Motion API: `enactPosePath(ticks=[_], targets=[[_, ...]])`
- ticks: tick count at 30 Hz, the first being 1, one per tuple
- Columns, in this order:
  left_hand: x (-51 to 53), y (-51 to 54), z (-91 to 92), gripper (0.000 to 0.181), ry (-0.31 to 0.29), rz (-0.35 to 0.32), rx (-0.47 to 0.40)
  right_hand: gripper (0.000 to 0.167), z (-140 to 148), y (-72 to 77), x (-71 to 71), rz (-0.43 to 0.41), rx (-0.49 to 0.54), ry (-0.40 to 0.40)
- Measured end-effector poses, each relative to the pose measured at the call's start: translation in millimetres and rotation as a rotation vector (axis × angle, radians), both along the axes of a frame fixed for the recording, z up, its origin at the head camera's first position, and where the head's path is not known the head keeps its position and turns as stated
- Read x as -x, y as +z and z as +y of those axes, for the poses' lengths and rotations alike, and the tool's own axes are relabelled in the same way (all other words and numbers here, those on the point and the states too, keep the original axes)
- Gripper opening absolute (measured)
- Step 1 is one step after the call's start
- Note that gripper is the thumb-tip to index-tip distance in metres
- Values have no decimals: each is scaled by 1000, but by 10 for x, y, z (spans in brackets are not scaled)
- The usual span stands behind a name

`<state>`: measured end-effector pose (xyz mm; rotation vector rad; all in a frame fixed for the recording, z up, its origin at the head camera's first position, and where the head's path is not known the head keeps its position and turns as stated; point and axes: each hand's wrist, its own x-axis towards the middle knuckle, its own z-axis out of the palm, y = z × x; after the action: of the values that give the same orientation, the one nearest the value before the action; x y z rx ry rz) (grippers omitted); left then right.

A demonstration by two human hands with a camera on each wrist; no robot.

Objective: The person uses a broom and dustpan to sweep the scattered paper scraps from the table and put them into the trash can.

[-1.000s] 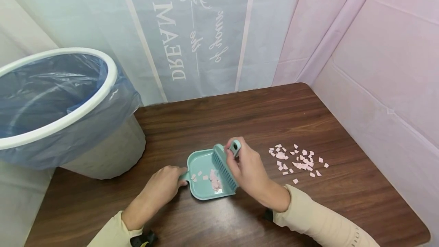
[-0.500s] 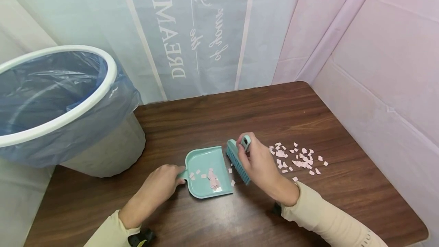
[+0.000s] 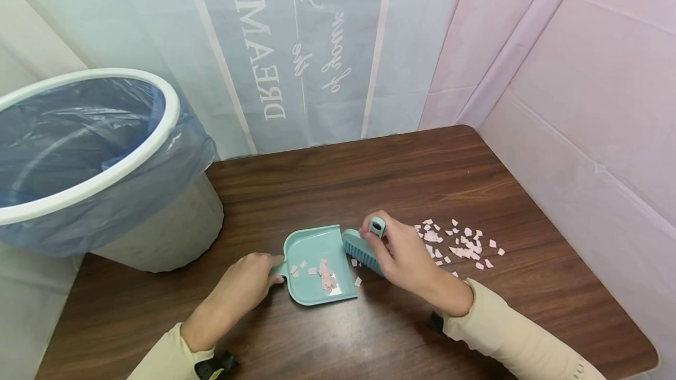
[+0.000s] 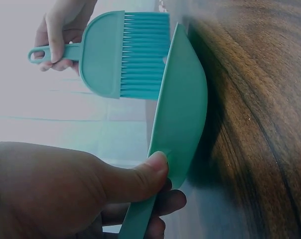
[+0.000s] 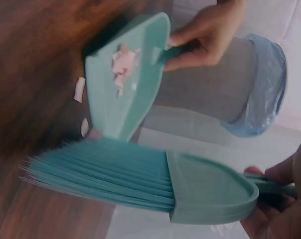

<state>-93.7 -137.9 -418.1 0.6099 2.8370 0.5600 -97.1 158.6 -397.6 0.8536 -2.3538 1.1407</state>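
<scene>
My left hand [image 3: 244, 286] grips the short handle of a teal dustpan [image 3: 299, 245], thumb on top in the left wrist view. The dustpan lies on the table with its mouth facing right, and several pink paper scraps [image 3: 327, 279] rest in it. Held by its handle in my right hand [image 3: 409, 257] is a matching teal hand brush [image 3: 361, 249]. Its bristles [image 5: 105, 169] stand by the dustpan's front lip. A few loose scraps [image 3: 358, 281] lie on the table just outside that lip, partly below the brush.
A scattered patch of pink paper scraps [image 3: 467, 248] lies on the brown wooden table [image 3: 338, 186], right of my right hand. At the left stands a large bin [image 3: 174, 227] with a white rim and blue liner. Curtain-like cloth [image 3: 317, 75] hangs behind the table.
The brush first lifted off the dustpan to the right, uncovering scraps by the lip. It has since come slightly back left towards the lip. My left hand and the dustpan have barely moved.
</scene>
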Motion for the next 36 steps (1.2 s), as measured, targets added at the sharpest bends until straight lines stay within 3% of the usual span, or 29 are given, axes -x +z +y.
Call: enactPosePath(ticks=[11, 15, 23, 28, 33, 36], targets=[[5, -3, -55, 36, 2, -16, 16, 24, 266, 148, 43, -186, -18, 269], [12, -9, -67, 39, 8, -28, 16, 24, 304, 141, 63, -224, -23, 319], [0, -27, -63, 38, 16, -31, 11, 15, 299, 128, 126, -124, -38, 236], [5, -27, -64, 38, 14, -21, 14, 20, 317, 163, 146, -90, 4, 170], [-8, -22, -58, 37, 17, -17, 21, 26, 304, 163, 153, -6, 34, 26], [-6, -15, -52, 36, 17, -16, 24, 24, 281, 109, 142, 65, -7, -74]])
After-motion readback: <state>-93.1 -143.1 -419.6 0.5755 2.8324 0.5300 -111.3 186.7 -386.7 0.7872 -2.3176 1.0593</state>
